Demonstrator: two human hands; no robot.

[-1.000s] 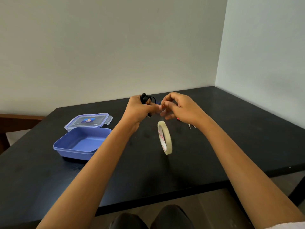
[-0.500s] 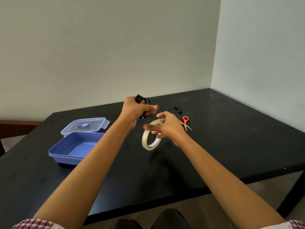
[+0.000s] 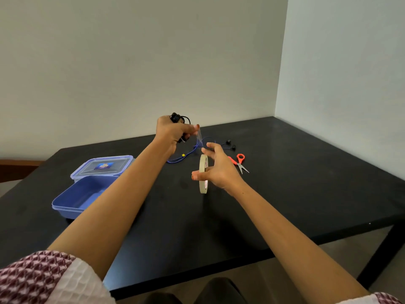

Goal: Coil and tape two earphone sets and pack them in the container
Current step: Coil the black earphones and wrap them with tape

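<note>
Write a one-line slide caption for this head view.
Left hand grips coiled black earphones; right hand pulls tape roll away.

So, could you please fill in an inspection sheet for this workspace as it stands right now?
Surface: black table, set into a wall corner.
Job's things: coiled black earphones held in the left hand; blue earphone set lying loose and uncoiled on the table; open blue container with its lid lying behind it; tape roll held on edge, with a clear strip pulled up to the left thumb.
Clutter: orange scissors beside the right hand.
Grippers: left hand closed on the black earphones; right hand grips the tape roll.
Cables: the blue set's cable, nothing else seen.
Surroundings: bare walls; wooden trim at far left.
</note>
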